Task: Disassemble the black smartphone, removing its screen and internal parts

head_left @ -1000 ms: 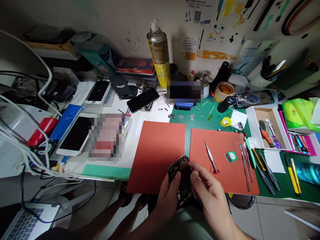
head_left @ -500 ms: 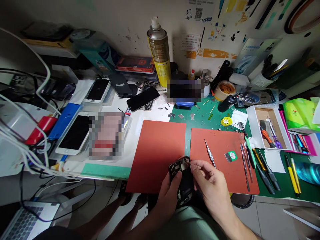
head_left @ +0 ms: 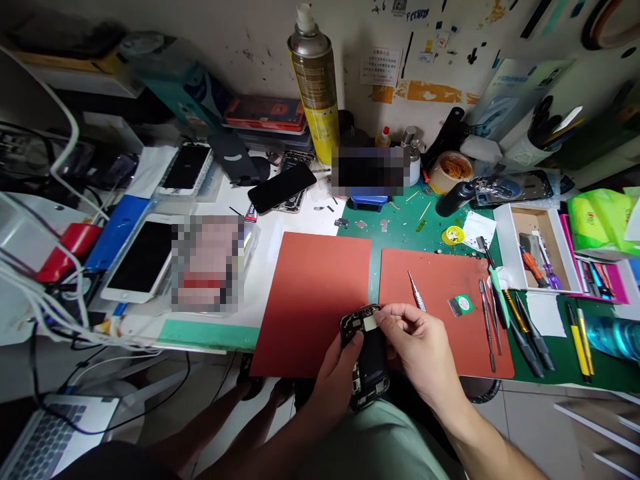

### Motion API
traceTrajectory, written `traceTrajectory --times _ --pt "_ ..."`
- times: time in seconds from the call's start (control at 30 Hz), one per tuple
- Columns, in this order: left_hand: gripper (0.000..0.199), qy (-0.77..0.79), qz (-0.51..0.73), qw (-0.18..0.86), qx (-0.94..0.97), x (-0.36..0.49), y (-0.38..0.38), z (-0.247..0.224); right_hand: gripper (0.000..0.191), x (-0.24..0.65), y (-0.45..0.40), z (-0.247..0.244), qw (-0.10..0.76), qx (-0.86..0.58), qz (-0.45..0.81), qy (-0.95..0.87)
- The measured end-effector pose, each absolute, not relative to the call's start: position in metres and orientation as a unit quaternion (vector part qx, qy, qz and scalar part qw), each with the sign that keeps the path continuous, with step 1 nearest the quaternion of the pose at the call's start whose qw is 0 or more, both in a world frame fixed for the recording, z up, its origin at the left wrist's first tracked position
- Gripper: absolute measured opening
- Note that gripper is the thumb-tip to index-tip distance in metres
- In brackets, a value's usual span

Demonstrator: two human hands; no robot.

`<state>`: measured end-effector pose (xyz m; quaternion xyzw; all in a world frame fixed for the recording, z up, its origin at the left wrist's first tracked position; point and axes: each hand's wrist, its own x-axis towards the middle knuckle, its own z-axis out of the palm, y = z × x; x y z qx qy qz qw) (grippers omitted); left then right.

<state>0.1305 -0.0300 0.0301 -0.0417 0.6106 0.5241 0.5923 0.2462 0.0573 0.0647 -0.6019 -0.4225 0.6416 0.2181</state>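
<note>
My left hand (head_left: 337, 370) grips an opened smartphone (head_left: 371, 367) by its left side, the thumb lying over its upper left inner parts. The phone is tilted in front of my lap, its dark battery and small boards showing. At the phone's upper right edge, thumb and forefinger of my right hand (head_left: 417, 343) are pinched together beside a small pale metal plate (head_left: 369, 323). Whatever those fingertips hold is too small to make out. A silver pointed tool (head_left: 417, 292) lies on the right red-brown mat (head_left: 430, 273), just beyond my right hand.
The left red-brown mat (head_left: 315, 293) lies behind the phone. Tweezers (head_left: 536, 340) and a green-handled brush (head_left: 499, 300) lie at right, near a white tool box (head_left: 545, 233). Left are a white phone (head_left: 140, 260) and cables (head_left: 55, 283). A spray can (head_left: 317, 87) stands at the back.
My view has shifted slightly, so the bench sits higher in the picture. The phone has turned a little in my left hand, and its metal plate now looks brighter. My right fingers stay at its top edge.
</note>
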Motion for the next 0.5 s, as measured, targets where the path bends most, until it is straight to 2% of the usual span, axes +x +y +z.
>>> traceTrajectory --times 0.33,0.5 --pt "0.075 0.609 0.502 0.61 -0.078 0.1269 -0.0292 0.0272 0.06 0.244 0.0567 0.0621 0.219 -0.599 0.647 -0.417" --pt "0.074 0.572 0.52 0.626 -0.101 0.1291 -0.0268 0.0276 0.059 0.2472 0.0541 0.0625 0.222 -0.583 0.677 -0.391"
